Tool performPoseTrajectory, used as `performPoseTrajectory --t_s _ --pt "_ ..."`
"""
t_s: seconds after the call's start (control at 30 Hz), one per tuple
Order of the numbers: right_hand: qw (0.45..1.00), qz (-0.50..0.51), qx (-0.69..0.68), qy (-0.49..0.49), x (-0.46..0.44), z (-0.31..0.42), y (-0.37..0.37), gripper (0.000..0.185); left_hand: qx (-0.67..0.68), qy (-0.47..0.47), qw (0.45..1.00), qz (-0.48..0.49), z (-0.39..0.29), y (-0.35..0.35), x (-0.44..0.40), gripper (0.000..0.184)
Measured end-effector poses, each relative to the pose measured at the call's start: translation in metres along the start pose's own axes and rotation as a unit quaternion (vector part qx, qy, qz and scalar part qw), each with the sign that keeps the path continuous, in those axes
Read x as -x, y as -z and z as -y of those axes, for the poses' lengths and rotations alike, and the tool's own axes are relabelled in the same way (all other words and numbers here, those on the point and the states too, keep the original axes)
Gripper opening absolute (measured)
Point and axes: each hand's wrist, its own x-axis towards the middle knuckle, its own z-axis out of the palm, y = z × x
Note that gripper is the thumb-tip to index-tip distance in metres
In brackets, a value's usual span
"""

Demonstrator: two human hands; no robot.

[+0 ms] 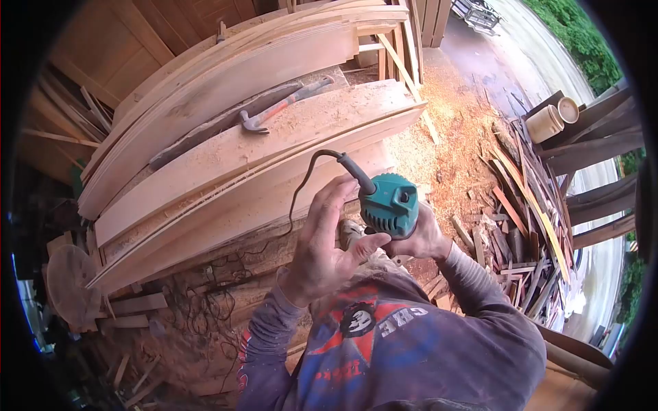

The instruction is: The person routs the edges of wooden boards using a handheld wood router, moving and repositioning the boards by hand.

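A green corded power tool [389,204] is held up in front of my body, its vented end facing me. What kind of tool it is I cannot make out, as its far side is hidden. My right hand [426,236] is wrapped around it from the right. Beside it, my left hand [325,236] is open with fingers spread, the thumb reaching to the tool's lower edge; whether it touches is unclear. A black cord [301,183] leaves the tool's left side and loops down behind my left hand.
Curved wooden boards [253,147] lie stacked ahead, with a claw hammer [277,109] on top. Sawdust [445,154] covers the ground to the right. Scrap wood [524,212] is piled beyond it, near a white bucket [545,123]. Tangled cord [209,305] lies at lower left.
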Motion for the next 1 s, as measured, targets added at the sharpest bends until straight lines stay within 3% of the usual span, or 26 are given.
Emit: performPoseTrajectory --t_s 0.03,0.1,0.13,0.2,0.23,0.3,0.33,0.37,0.43,0.5,0.57,0.67,0.7,0.77,0.83,0.9,1.0 --pt "0.999 -0.015 0.017 0.023 -0.005 0.015 0.020 0.076 0.111 0.052 0.992 0.010 -0.001 -0.018 -0.009 0.080" --pt "0.999 -0.034 -0.011 -0.013 -0.007 0.024 0.047 0.077 0.281 0.042 0.958 -0.048 -0.005 -0.047 -0.036 0.080" --pt "0.995 0.002 0.104 0.010 -0.012 0.025 0.065 0.076 0.281 0.045 0.958 -0.045 -0.009 -0.049 -0.050 0.080" --pt "0.999 -0.016 0.034 -0.007 -0.019 0.035 0.070 0.074 0.405 0.116 0.907 -0.032 -0.016 -0.049 -0.079 0.073" --pt "0.999 -0.030 -0.031 -0.021 -0.024 0.038 0.070 0.073 0.402 0.116 0.908 -0.030 -0.010 -0.048 -0.088 0.073" --pt "0.996 -0.034 -0.066 -0.050 -0.028 0.015 0.062 0.069 0.349 0.139 0.924 0.069 0.008 -0.044 -0.094 0.065" --pt "0.977 -0.008 -0.190 -0.095 -0.029 0.007 0.061 0.070 0.345 0.174 0.920 0.063 0.009 -0.040 -0.099 0.053" --pt "0.941 0.019 -0.308 -0.139 -0.030 -0.003 0.058 0.071 0.345 0.178 0.920 0.059 0.012 -0.036 -0.101 0.053" --pt "0.935 -0.011 -0.335 -0.118 -0.037 -0.028 0.038 0.072 0.327 0.235 0.913 0.069 0.017 -0.025 -0.100 0.049" --pt "0.887 0.076 -0.423 -0.167 -0.045 -0.040 0.025 0.075 0.304 0.202 0.931 0.012 0.025 -0.014 -0.084 0.047" --pt "0.885 0.106 -0.417 -0.179 -0.061 -0.029 0.008 0.075 0.330 0.233 0.914 -0.020 0.026 0.009 -0.062 0.046" --pt "0.940 0.186 -0.247 -0.142 -0.096 0.023 -0.031 0.070 0.362 0.259 0.892 -0.080 0.026 0.060 -0.023 0.045" --pt "0.933 0.219 -0.246 -0.144 -0.104 0.032 -0.053 0.070 0.382 0.259 0.881 -0.103 0.029 0.079 -0.007 0.045" --pt "0.966 0.214 -0.080 -0.123 -0.117 0.041 -0.106 0.064 0.380 0.249 0.881 -0.135 0.038 0.115 0.033 0.047" --pt "0.960 0.224 -0.135 -0.100 -0.122 0.051 -0.167 0.057 0.306 0.261 0.902 -0.155 0.038 0.158 0.079 0.045" --pt "0.968 0.220 -0.088 -0.087 -0.121 0.039 -0.225 0.055 0.174 0.244 0.942 -0.154 0.044 0.196 0.137 0.044" --pt "0.950 0.227 -0.187 -0.103 -0.115 0.009 -0.311 0.053 0.090 0.225 0.957 -0.163 0.063 0.244 0.244 0.041"
